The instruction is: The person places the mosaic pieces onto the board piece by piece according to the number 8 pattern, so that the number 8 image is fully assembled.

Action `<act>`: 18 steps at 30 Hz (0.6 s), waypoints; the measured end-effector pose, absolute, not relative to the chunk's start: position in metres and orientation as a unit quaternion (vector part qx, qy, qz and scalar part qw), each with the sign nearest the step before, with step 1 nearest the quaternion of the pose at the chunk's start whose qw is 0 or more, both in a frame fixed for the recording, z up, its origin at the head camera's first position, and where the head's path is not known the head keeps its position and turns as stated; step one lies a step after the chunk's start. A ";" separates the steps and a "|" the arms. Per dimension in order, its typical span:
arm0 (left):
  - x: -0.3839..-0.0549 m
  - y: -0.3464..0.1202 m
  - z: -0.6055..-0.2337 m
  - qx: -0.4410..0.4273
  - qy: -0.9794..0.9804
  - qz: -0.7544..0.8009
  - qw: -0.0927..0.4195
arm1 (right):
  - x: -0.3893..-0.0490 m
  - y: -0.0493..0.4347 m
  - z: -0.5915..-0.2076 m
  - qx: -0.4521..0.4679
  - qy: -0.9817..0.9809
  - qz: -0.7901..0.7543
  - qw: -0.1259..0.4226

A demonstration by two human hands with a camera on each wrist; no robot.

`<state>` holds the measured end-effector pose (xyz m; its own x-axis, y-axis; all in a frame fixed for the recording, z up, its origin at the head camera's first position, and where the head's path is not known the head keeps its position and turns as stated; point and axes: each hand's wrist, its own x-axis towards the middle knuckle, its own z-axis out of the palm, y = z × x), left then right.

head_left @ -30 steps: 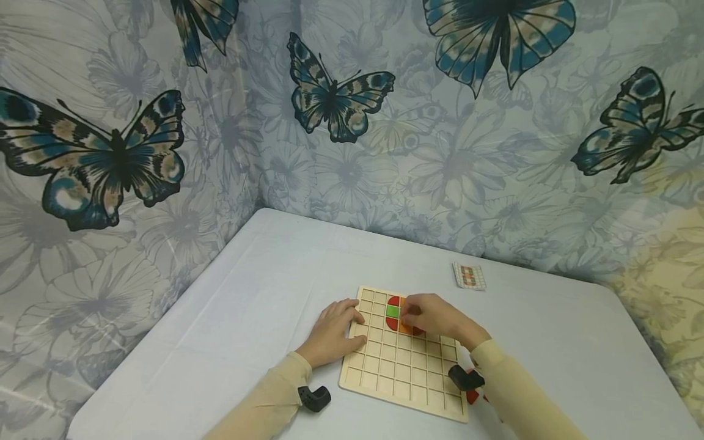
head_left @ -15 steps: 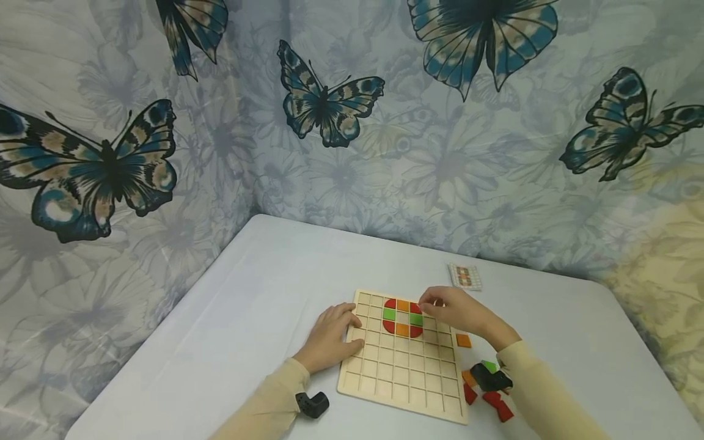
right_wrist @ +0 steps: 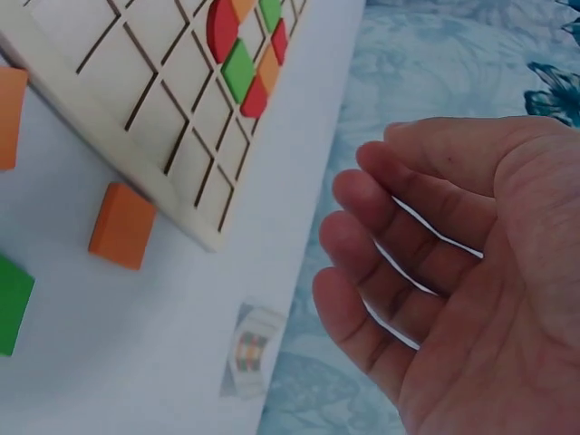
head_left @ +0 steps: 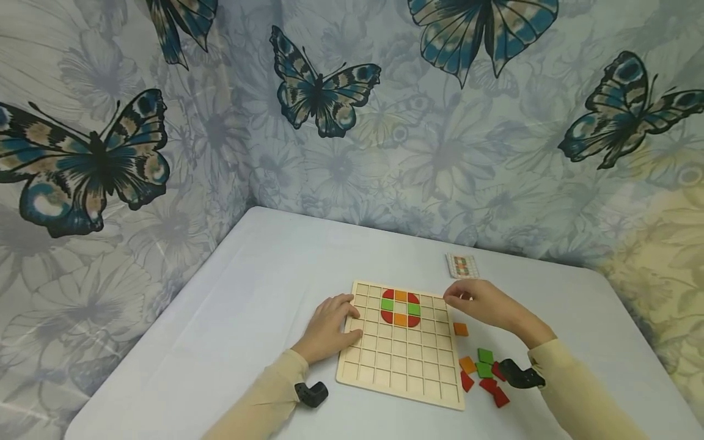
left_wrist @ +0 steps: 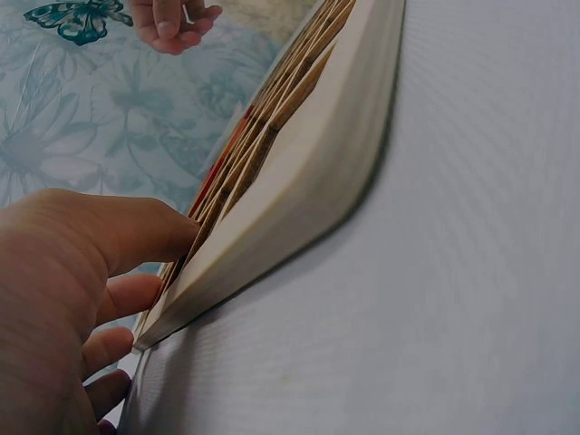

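Note:
A light wooden grid board (head_left: 396, 366) lies on the white table. Near its far edge, red rounded-corner tiles (head_left: 414, 321), orange square tiles (head_left: 401, 296) and green square tiles (head_left: 414, 310) form a ring around one bare cell. My left hand (head_left: 329, 327) rests along the board's left edge, fingers spread; in the left wrist view its thumb (left_wrist: 149, 231) lies over the rim. My right hand (head_left: 489, 304) hovers by the far right corner, fingers loosely bent; the right wrist view shows nothing between thumb and fingertips. Beneath it, an orange tile (right_wrist: 122, 227) lies beside the board.
Right of the board lie loose tiles: green ones (head_left: 485, 355), an orange one (head_left: 467, 365) and several red ones (head_left: 501, 397). Behind the right hand is a small printed pattern card (head_left: 462, 266). Butterfly-patterned fabric (head_left: 352, 177) walls the table's back and left.
My right hand has left the ring of tiles and moved right, off the board, uncovering the full ring and the loose tiles. The left hand stays at the board's edge.

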<state>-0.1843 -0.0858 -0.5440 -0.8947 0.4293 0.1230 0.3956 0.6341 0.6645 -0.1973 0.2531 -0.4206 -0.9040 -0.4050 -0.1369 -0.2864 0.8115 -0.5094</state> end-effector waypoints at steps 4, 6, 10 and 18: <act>-0.185 -0.086 -0.545 0.228 0.903 0.364 0.023 | -0.190 0.259 -0.417 -0.169 0.948 -0.242 0.122; -0.184 -0.086 -0.545 0.228 0.903 0.364 0.021 | -0.185 0.262 -0.416 -0.163 0.949 -0.241 0.124; -0.184 -0.086 -0.545 0.227 0.903 0.365 0.021 | -0.177 0.269 -0.414 -0.152 0.949 -0.243 0.128; -0.184 -0.084 -0.546 0.228 0.903 0.364 0.018 | -0.155 0.285 -0.411 -0.132 0.952 -0.246 0.124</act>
